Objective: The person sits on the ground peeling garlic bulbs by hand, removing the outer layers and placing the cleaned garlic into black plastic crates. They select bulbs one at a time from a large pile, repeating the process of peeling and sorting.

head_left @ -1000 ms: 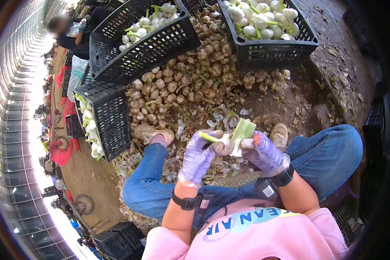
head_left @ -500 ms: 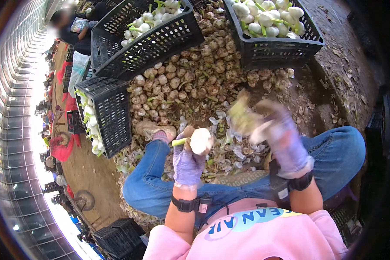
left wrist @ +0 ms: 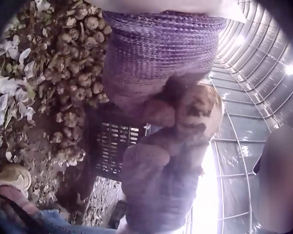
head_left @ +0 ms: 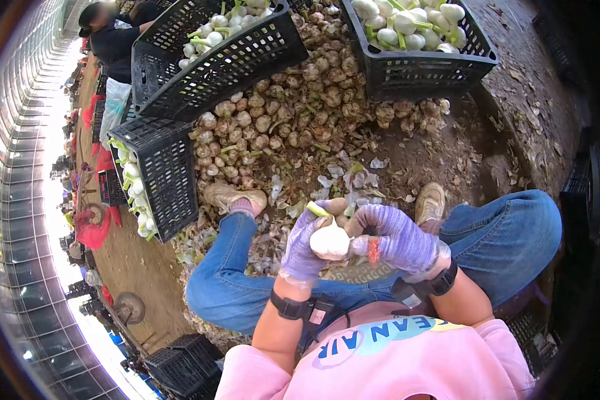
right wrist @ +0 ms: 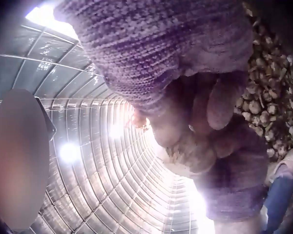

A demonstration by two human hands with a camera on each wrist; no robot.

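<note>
In the head view my left hand, in a purple glove with dirty fingertips, grips a white garlic bulb in front of my lap. A short green stem sticks out at the upper left of the bulb. My right hand, gloved alike with an orange-red band on one digit, has its curled fingers and thumb against the bulb's right side. The right wrist view shows the bulb's root end between both hands. Fingers hide most of the bulb in the left wrist view.
Unpeeled garlic lies heaped beyond my feet, with peeled skins nearer. Black crates of white garlic stand at the upper right, upper left and left. Another person is at the top left.
My right hand, blurred and out to the right with a leafy piece half a second ago, is back against the bulb without that piece. The bulb has shifted slightly right and down.
</note>
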